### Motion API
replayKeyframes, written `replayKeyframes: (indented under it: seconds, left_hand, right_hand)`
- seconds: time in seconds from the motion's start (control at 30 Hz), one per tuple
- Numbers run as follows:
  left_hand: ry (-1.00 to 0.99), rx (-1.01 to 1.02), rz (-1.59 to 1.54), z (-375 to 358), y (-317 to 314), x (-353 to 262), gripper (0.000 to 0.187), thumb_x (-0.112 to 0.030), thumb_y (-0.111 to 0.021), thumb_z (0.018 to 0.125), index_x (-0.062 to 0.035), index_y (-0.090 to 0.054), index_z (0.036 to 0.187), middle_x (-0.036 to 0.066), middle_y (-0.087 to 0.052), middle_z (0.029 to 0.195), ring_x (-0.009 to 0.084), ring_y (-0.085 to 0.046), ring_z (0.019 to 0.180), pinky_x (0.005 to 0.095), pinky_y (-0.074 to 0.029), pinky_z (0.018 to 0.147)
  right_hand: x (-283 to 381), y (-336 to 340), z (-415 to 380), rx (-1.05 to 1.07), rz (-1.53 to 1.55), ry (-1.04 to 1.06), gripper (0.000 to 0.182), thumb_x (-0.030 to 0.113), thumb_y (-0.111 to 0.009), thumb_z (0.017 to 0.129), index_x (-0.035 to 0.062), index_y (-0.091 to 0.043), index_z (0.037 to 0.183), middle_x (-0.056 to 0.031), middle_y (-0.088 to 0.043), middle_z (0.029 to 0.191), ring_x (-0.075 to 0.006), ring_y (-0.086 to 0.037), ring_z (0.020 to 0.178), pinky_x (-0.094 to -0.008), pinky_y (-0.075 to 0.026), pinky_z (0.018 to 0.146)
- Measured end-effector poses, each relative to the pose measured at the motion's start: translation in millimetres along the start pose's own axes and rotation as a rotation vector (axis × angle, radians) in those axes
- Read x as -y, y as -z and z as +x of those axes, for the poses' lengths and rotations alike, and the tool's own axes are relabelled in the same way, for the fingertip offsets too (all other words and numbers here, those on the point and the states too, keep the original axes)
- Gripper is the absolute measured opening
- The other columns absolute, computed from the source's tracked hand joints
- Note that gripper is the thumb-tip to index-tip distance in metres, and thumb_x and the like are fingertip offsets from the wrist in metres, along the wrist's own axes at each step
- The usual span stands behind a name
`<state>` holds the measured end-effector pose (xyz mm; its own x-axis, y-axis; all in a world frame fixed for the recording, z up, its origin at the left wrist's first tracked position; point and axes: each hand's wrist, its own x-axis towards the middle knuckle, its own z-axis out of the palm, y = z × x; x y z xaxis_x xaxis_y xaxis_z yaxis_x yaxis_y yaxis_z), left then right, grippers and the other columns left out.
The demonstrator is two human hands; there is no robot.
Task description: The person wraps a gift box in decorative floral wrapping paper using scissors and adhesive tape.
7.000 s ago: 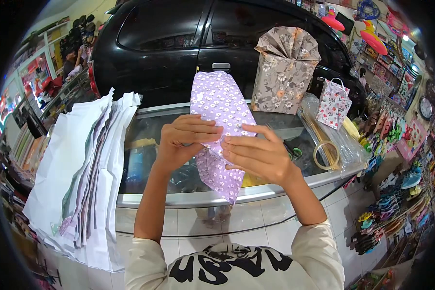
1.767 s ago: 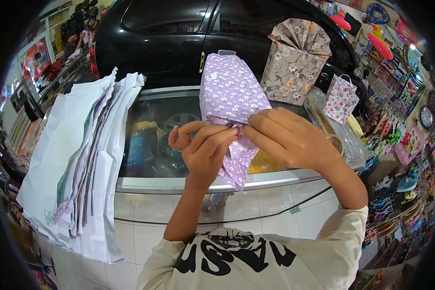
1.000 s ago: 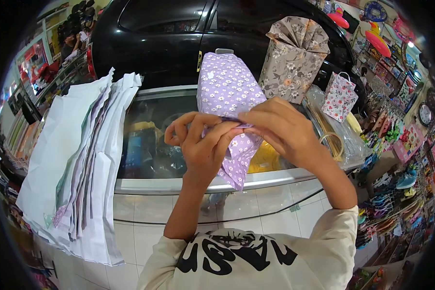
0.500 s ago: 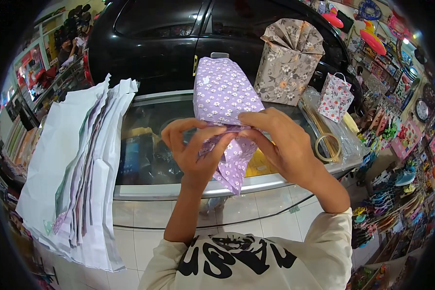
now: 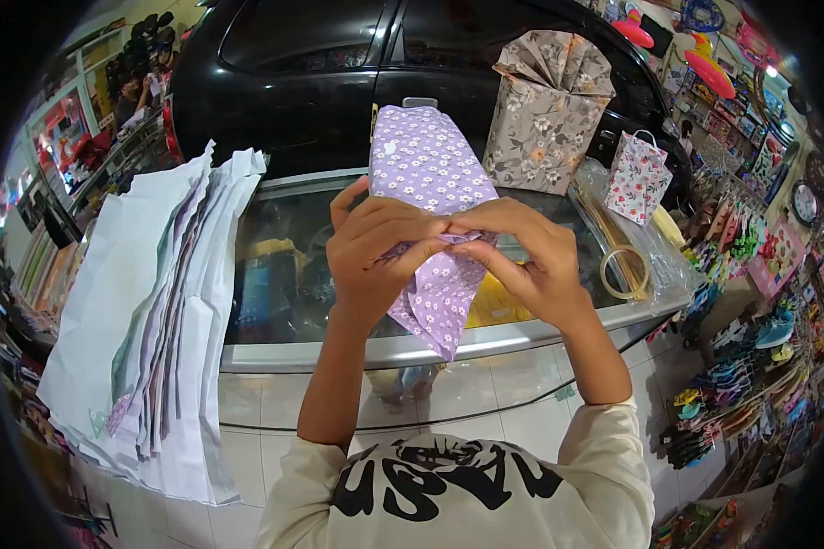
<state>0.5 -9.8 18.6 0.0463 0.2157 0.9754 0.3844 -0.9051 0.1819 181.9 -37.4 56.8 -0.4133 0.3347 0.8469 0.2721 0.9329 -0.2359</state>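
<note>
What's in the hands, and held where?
The purple paper, pinched at its folded near edge between the fingers of the left hand and right hand.

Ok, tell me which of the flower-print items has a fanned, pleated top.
The grey-brown package, standing between the purple package and the small white bag. The purple one shows no fan, and the bag has a thin loop handle instead.

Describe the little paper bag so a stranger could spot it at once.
Find the glass-topped counter beside the black car. On its right-hand part stands a tall grey-brown flowered package with a pleated fan top; the little paper bag is just right of that. It is much smaller, white with red flowers, with a thin looped handle.
</note>
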Motion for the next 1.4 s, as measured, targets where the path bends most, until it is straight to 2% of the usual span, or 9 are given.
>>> replayKeyframes:
  seconds: [0.03, 0.17, 0.37, 0.53, 0.73, 0.83, 0.97, 1.17, 1.4]
  left_hand:
    - [-0.008, 0.016, -0.008, 0.8, 1.0, 1.0, 0.018, -0.004, -0.079, 0.059, -0.0091, -0.067, 0.073, 0.001, -0.068, 0.075, 0.014, -0.064, 0.077, 0.0414, -0.028, 0.105]
    - [0.019, -0.005, -0.049, 2.8, -1.2, 1.9, 0.014, -0.013, -0.08, 0.063, -0.0131, -0.07, 0.073, -0.003, -0.069, 0.074, 0.0103, -0.063, 0.072, 0.0363, -0.024, 0.106]
    - [0.012, 0.003, -0.011, 6.2, -0.7, -1.6, 0.013, -0.014, -0.079, 0.064, -0.0138, -0.07, 0.074, -0.004, -0.069, 0.074, 0.0094, -0.063, 0.072, 0.0375, -0.019, 0.109]
    - [0.004, 0.059, 0.06, 7.2, 4.7, -3.9, 0.014, -0.018, -0.08, 0.064, -0.0157, -0.07, 0.073, -0.003, -0.069, 0.081, 0.0102, -0.062, 0.078, 0.0402, -0.018, 0.11]
    - [-0.089, -0.091, 0.199, -0.8, 2.0, -17.6, 0.016, -0.027, -0.081, 0.062, -0.0206, -0.07, 0.072, -0.003, -0.063, 0.093, 0.0125, -0.055, 0.089, 0.0421, -0.02, 0.108]
    - [-0.04, -0.184, 0.309, -7.8, -7.2, -22.4, 0.018, -0.03, -0.081, 0.061, -0.0209, -0.07, 0.073, -0.005, -0.061, 0.093, 0.0118, -0.054, 0.09, 0.0426, -0.022, 0.107]
    - [-0.007, -0.202, 0.329, -9.2, -13.9, -28.9, 0.017, -0.028, -0.08, 0.063, -0.02, -0.07, 0.073, -0.005, -0.059, 0.096, 0.0123, -0.052, 0.093, 0.0434, -0.021, 0.106]
    - [0.063, -0.165, 0.187, -17.0, -20.3, -24.2, 0.014, -0.02, -0.077, 0.069, -0.0174, -0.068, 0.079, -0.003, -0.056, 0.1, 0.0125, -0.05, 0.096, 0.045, -0.014, 0.108]
    - [0.111, -0.223, 0.176, -20.6, -25.9, -29.9, 0.012, -0.019, -0.075, 0.072, -0.0167, -0.066, 0.079, -0.002, -0.055, 0.1, 0.0123, -0.05, 0.099, 0.0446, -0.01, 0.109]
  right_hand:
    - [-3.3, -1.2, -0.3, -0.008, 0.004, 0.021, 0.022, 0.003, -0.068, 0.076, 0.0005, -0.063, 0.098, -0.0104, -0.066, 0.094, -0.0232, -0.064, 0.082, -0.0325, -0.048, 0.075]
    - [-5.4, -8.4, 0.4, -0.083, 0.037, 0.025, 0.016, 0.002, -0.067, 0.076, 0.0006, -0.064, 0.092, -0.0097, -0.066, 0.09, -0.0223, -0.063, 0.081, -0.031, -0.046, 0.074]
    - [-6.1, -26.3, -5.6, -0.205, 0.11, -0.076, 0.014, 0.0, -0.065, 0.077, 0.0028, -0.061, 0.09, -0.008, -0.064, 0.091, -0.0223, -0.06, 0.082, -0.0327, -0.04, 0.084]
    - [-11.7, -27.0, -7.8, -0.231, 0.132, 0.055, 0.019, -0.001, -0.064, 0.078, 0.0046, -0.058, 0.096, -0.0087, -0.065, 0.094, -0.023, -0.061, 0.086, -0.0335, -0.039, 0.087]
    - [-16.9, -23.2, -15.1, -0.233, 0.164, 0.041, 0.026, -0.003, -0.065, 0.078, 0.0038, -0.055, 0.1, -0.0111, -0.065, 0.095, -0.0237, -0.062, 0.088, -0.0345, -0.044, 0.083]
    - [-17.8, -26.9, -17.6, -0.267, 0.205, 0.029, 0.027, -0.005, -0.065, 0.078, 0.0029, -0.054, 0.101, -0.0119, -0.065, 0.094, -0.0243, -0.062, 0.089, -0.0354, -0.047, 0.08]
    - [-15.0, -30.0, -16.0, -0.329, 0.21, 0.052, 0.025, -0.006, -0.064, 0.079, 0.0018, -0.054, 0.1, -0.0123, -0.065, 0.095, -0.0248, -0.063, 0.09, -0.0389, -0.048, 0.086]
    - [-16.9, -28.4, -19.3, -0.303, 0.139, 0.079, 0.025, -0.006, -0.063, 0.079, 0.0004, -0.056, 0.102, -0.0123, -0.065, 0.095, -0.025, -0.064, 0.089, -0.0473, -0.043, 0.097]
    - [-14.1, -27.5, -17.0, -0.291, 0.06, 0.074, 0.021, -0.007, -0.063, 0.078, -0.0003, -0.061, 0.098, -0.011, -0.065, 0.093, -0.0244, -0.064, 0.087, -0.048, -0.042, 0.098]
